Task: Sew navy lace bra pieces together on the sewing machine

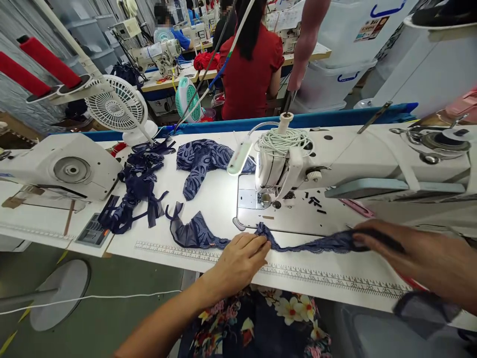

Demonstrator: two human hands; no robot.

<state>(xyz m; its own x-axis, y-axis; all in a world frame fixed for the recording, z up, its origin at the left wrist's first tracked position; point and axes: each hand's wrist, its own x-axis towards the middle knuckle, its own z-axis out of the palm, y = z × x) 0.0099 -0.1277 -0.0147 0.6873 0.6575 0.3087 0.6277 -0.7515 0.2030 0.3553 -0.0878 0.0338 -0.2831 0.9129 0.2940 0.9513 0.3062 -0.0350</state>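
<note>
A long navy garment piece with lace edging (316, 244) lies stretched along the front of the sewing table, its sheer patterned end (197, 231) spread out at the left. My left hand (244, 258) is closed over the middle of it, fingers together and pressed down near the table edge. At the right, my right hand (413, 258) pinches the other end between thumb and fingers, slightly blurred. Just behind the piece stands the sewing machine (278, 169), its needle area above a metal plate (249, 191). A dark sheer piece (427, 308) hangs below my right hand.
Navy patterned fabric (208, 161) lies left of the machine head, beside a heap of navy straps (139, 186). A printed ruler (328, 276) runs along the front edge. A second machine (67, 166), a white fan (117, 102) and red thread cones (50, 62) stand left. A person in red (249, 64) sits beyond.
</note>
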